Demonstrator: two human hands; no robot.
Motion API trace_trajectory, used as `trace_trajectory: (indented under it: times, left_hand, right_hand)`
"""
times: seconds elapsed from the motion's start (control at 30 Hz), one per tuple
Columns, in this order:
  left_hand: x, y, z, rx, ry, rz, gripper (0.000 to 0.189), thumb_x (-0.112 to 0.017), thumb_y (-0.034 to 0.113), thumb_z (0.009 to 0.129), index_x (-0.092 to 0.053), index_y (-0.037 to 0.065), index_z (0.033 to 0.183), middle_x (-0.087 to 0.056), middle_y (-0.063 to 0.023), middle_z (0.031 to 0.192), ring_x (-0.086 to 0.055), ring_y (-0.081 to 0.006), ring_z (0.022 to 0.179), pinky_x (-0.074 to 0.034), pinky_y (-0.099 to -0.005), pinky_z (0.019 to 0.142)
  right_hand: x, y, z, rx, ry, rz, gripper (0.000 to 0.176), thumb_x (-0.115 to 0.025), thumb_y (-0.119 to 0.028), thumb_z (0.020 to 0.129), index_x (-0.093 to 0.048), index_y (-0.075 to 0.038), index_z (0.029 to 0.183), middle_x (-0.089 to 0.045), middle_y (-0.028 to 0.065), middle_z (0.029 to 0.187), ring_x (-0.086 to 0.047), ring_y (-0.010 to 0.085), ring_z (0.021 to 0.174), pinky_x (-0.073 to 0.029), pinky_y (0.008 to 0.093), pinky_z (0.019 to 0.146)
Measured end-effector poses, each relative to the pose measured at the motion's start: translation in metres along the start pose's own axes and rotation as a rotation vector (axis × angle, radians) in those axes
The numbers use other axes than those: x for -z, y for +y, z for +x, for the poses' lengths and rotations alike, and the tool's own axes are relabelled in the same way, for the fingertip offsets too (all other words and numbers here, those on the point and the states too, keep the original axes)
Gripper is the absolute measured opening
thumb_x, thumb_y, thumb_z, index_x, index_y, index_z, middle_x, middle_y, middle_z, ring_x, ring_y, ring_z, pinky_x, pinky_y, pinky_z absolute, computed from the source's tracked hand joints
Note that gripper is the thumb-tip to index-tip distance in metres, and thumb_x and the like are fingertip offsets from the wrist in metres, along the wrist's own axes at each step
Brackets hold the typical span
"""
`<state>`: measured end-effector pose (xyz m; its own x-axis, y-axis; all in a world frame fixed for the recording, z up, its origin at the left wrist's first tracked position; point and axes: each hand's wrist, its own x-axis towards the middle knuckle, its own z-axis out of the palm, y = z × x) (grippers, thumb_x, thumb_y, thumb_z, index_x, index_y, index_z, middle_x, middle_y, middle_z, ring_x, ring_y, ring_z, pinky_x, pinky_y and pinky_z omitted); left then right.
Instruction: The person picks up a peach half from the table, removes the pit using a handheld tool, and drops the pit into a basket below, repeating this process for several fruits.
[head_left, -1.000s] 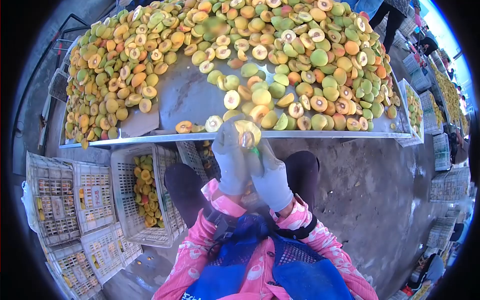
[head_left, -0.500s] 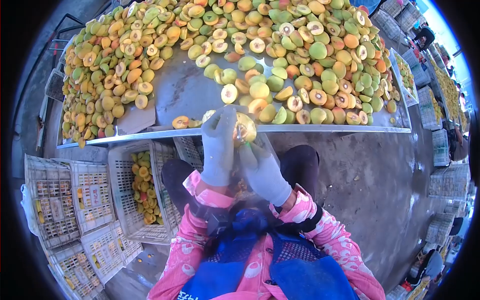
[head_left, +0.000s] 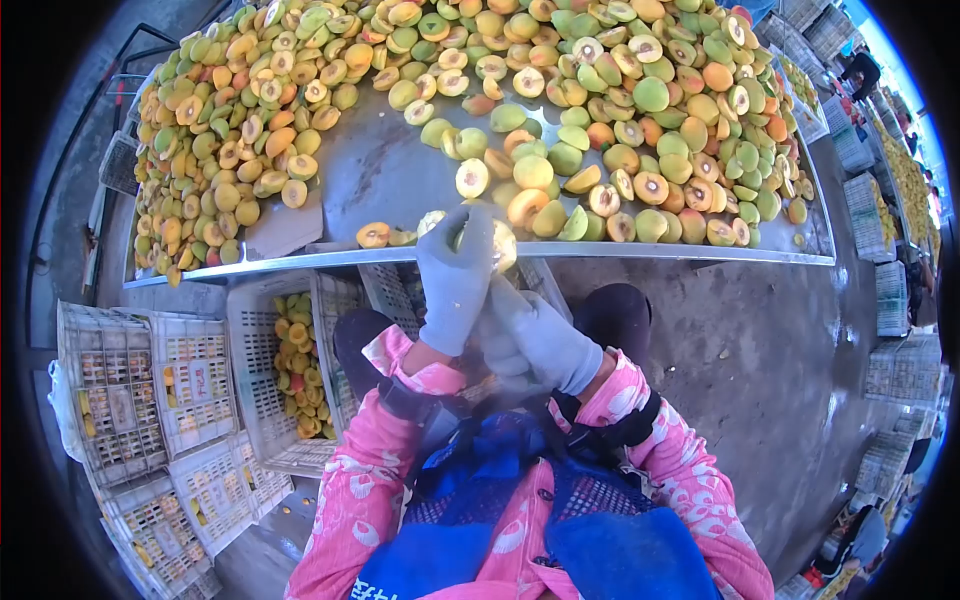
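Observation:
My left hand (head_left: pixel 455 270), in a pale grey glove, is closed around a cut peach (head_left: pixel 503 246) just over the table's front rim. Another yellow piece of peach (head_left: pixel 430 222) shows at the far side of the same hand. Lower and to the right, my right hand (head_left: pixel 545 340), gloved alike, has its fingers curled, their tips just below the cut peach. The small metal tool it grips is hidden by the fingers now. Past my hands, halved peaches (head_left: pixel 650 188) lie heaped on the metal table (head_left: pixel 365 170), several with brown pits showing.
A white crate (head_left: pixel 262 385) with peach pieces stands below the table to the left, beside stacked crates (head_left: pixel 110 385). A flat cardboard-like piece (head_left: pixel 285 232) lies at the table's front left. More crates (head_left: pixel 905 370) line the right side across the wet floor (head_left: pixel 740 370).
My right hand has drawn down, away from the cut peach, and the metal tip seen at the fruit no longer shows. My left hand still holds the peach. The whole view has shifted slightly.

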<state>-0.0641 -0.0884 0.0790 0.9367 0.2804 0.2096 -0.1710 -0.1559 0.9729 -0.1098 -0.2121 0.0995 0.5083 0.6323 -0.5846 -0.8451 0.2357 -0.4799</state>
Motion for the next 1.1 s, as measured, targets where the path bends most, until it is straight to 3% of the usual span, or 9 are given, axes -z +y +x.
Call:
trace_trajectory:
  times: [0.23, 0.3, 0.37, 0.47, 0.5, 0.57, 0.73, 0.87, 1.1]
  left_hand:
    - [0.008, -0.026, 0.005, 0.462, -0.313, -0.836, 0.017, -0.055, 0.008, 0.089, -0.063, -0.001, 0.101, -0.066, -0.0065, 0.081, -0.06, -0.0132, 0.07, -0.048, -0.0255, 0.064]
    - [0.016, -0.049, 0.006, 0.493, -0.354, -0.687, 0.034, -0.057, 0.019, 0.091, -0.054, -0.001, 0.118, -0.065, -0.0103, 0.092, -0.061, -0.0134, 0.075, -0.051, -0.0256, 0.071]
    - [0.026, -0.055, -0.014, -0.245, -0.06, 0.214, 0.03, -0.061, 0.013, 0.088, -0.055, -0.002, 0.114, -0.064, -0.0111, 0.097, -0.061, -0.0162, 0.082, -0.052, -0.0282, 0.073]
    - [0.106, -0.058, -0.024, 0.247, 0.326, -0.138, 0.023, -0.06, 0.004, 0.085, -0.061, 0.0, 0.108, -0.064, -0.0121, 0.099, -0.062, -0.0202, 0.086, -0.052, -0.0317, 0.077]
    - [0.131, -0.034, -0.024, 0.255, 0.445, 0.375, 0.02, -0.063, 0.007, 0.084, -0.064, -0.002, 0.102, -0.065, -0.0149, 0.097, -0.064, -0.0244, 0.084, -0.052, -0.0322, 0.076]
    - [0.188, -0.026, -0.023, -0.171, 0.426, 1.194, 0.018, -0.064, 0.006, 0.083, -0.066, -0.002, 0.099, -0.066, -0.0162, 0.098, -0.064, -0.027, 0.084, -0.052, -0.0339, 0.076]
    - [0.096, -0.042, 0.026, -0.095, 0.148, 0.741, 0.03, -0.067, 0.01, 0.083, -0.063, -0.003, 0.109, -0.062, -0.0184, 0.114, -0.062, -0.0287, 0.097, -0.049, -0.0361, 0.084]
    - [-0.001, -0.121, 0.108, 0.034, -0.253, 1.075, 0.059, -0.071, 0.043, 0.074, -0.058, 0.001, 0.114, -0.065, -0.0203, 0.103, -0.061, -0.0396, 0.094, -0.047, -0.0435, 0.085]
    - [-0.006, -0.153, 0.107, 0.166, -0.103, 0.468, 0.054, -0.074, 0.031, 0.076, -0.055, -0.001, 0.115, -0.064, -0.0128, 0.092, -0.064, -0.0245, 0.086, -0.052, -0.0374, 0.069]
  right_hand:
    - [0.019, 0.009, 0.017, -0.068, -0.344, 0.229, 0.046, -0.043, -0.057, 0.094, -0.047, -0.014, 0.079, -0.031, -0.007, 0.054, -0.025, 0.0048, 0.039, -0.019, 0.0209, 0.034]
    - [0.012, 0.009, 0.013, -0.033, -0.273, 0.127, 0.046, -0.043, -0.057, 0.095, -0.048, -0.014, 0.078, -0.031, -0.0067, 0.053, -0.025, 0.0049, 0.039, -0.02, 0.0211, 0.034]
    - [0.01, 0.012, 0.011, 0.011, -0.205, 0.008, 0.047, -0.043, -0.056, 0.095, -0.048, -0.013, 0.078, -0.031, -0.0064, 0.053, -0.025, 0.005, 0.038, -0.02, 0.0214, 0.034]
    - [0.035, 0.035, 0.027, -0.044, -0.069, -0.175, 0.047, -0.045, -0.051, 0.095, -0.052, -0.009, 0.076, -0.044, 0.0012, 0.052, -0.042, 0.0138, 0.038, -0.033, 0.0307, 0.035]
    - [0.058, 0.049, 0.044, -0.042, -0.071, -0.173, 0.047, -0.045, -0.051, 0.095, -0.052, -0.009, 0.076, -0.044, 0.0012, 0.052, -0.042, 0.0138, 0.038, -0.033, 0.0307, 0.035]
    - [0.08, 0.072, 0.063, 0.818, 0.476, -1.45, 0.042, -0.047, -0.044, 0.095, -0.058, -0.006, 0.08, -0.062, 0.0139, 0.065, -0.062, 0.0294, 0.058, -0.048, 0.0426, 0.053]
    - [0.088, 0.049, 0.074, 0.395, 0.575, -1.789, 0.03, -0.047, -0.03, 0.094, -0.065, -0.006, 0.09, -0.067, 0.017, 0.079, -0.065, 0.0337, 0.077, -0.052, 0.0445, 0.069]
    - [0.098, 0.038, 0.082, 0.504, 0.721, -1.689, 0.029, -0.047, -0.028, 0.093, -0.065, -0.005, 0.091, -0.066, 0.0181, 0.075, -0.065, 0.033, 0.071, -0.052, 0.0438, 0.067]
    - [0.072, 0.034, 0.058, 0.758, 0.742, -1.464, 0.031, -0.055, -0.033, 0.091, -0.062, -0.005, 0.08, -0.063, 0.0174, 0.068, -0.062, 0.0368, 0.062, -0.05, 0.0453, 0.064]
